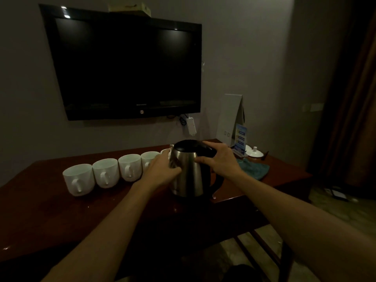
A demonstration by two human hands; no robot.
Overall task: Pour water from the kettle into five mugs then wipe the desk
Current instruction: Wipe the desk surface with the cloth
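Note:
A steel kettle (189,176) with a black lid and handle stands upright on the dark wooden desk (50,216), near its front right. My left hand (160,169) presses against the kettle's left side. My right hand (219,159) wraps over the top of the black handle by the lid. Several white mugs (78,179) stand in a row to the left of the kettle, handles toward me; the last one (165,152) is mostly hidden behind my left hand. A teal cloth (254,167) lies crumpled on the desk behind my right hand.
A black TV (126,66) hangs on the wall above the mugs. A white folded stand (232,119), a blue card (240,139) and a white lidded dish (254,152) sit at the desk's back right corner. A power strip (191,127) dangles below the TV.

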